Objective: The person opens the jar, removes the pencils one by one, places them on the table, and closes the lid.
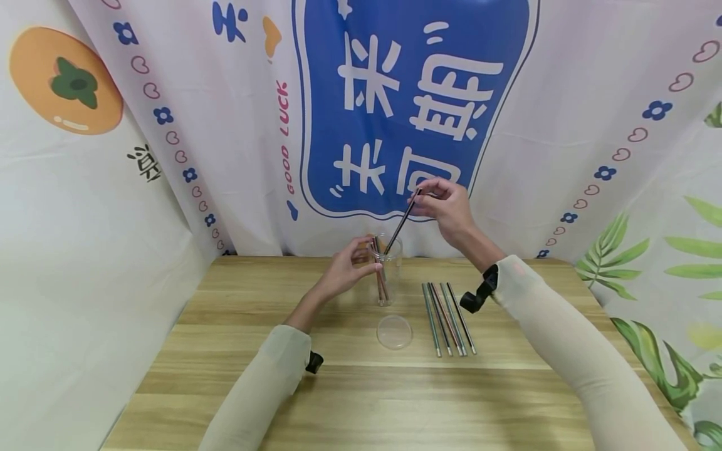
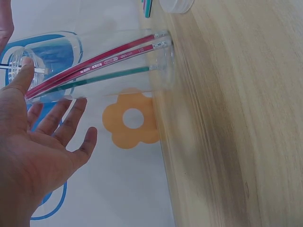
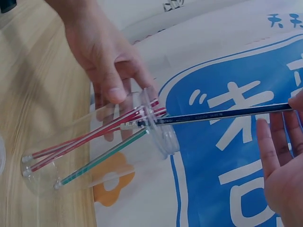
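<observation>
A clear plastic jar [image 1: 393, 279] stands upright near the table's back edge. My left hand [image 1: 341, 272] grips it near its neck, thumb on one side and fingers on the other. Two red pencils [image 2: 106, 60] and a green pencil [image 2: 109, 79] lean inside, eraser ends down. Above and right of the jar, my right hand [image 1: 448, 208] pinches a dark pencil [image 3: 213, 115] by its upper end. That pencil slants down through the jar's mouth, its eraser end just inside the rim.
On the table [image 1: 350, 401], a clear round lid [image 1: 394, 332] lies in front of the jar. Several pencils [image 1: 431, 320] in teal, black and red lie side by side to its right. A printed curtain [image 1: 254, 188] hangs right behind the table.
</observation>
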`<act>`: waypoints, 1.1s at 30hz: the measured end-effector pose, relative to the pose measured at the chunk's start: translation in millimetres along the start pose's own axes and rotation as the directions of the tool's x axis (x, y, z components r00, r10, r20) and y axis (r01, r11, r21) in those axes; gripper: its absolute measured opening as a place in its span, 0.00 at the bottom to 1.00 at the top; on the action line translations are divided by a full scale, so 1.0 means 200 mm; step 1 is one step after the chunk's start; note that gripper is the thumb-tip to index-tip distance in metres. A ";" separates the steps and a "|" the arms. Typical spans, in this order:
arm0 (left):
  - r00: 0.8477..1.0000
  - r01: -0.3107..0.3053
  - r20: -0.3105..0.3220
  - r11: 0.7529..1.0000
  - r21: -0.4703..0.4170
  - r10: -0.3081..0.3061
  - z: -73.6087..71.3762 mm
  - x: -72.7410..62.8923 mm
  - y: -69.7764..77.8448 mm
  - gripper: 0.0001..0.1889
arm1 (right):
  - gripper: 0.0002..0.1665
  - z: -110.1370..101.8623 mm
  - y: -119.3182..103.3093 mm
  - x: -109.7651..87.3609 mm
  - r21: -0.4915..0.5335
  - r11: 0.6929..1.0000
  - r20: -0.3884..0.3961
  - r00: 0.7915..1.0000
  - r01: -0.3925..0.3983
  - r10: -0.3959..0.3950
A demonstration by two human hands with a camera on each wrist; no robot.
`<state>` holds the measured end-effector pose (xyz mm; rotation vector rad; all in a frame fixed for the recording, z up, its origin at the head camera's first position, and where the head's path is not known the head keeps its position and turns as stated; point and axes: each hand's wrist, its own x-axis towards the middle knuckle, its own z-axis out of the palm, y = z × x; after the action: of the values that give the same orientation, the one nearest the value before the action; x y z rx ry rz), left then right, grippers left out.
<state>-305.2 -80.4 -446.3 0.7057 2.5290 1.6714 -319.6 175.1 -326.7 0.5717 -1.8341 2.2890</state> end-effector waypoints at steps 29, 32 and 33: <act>1.000 -0.002 0.008 1.000 -0.008 0.002 -0.01 -0.01 0.00 0.37 | 0.10 -0.15 -0.20 -0.04 0.304 0.951 -0.137 0.991 0.046 -0.004; 1.000 -0.004 0.006 1.000 -0.007 0.004 -0.01 -0.01 0.00 0.37 | 0.10 -0.18 -0.20 -0.06 0.283 0.959 -0.141 0.990 0.021 0.020; 1.000 -0.004 0.005 1.000 -0.007 0.004 -0.01 -0.01 0.00 0.37 | 0.11 -0.19 -0.20 -0.07 0.275 0.961 -0.141 0.990 0.011 0.029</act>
<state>-304.2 -82.6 -445.8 0.7140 2.5192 1.6762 -300.5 223.4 -302.2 0.4195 -1.4680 2.5384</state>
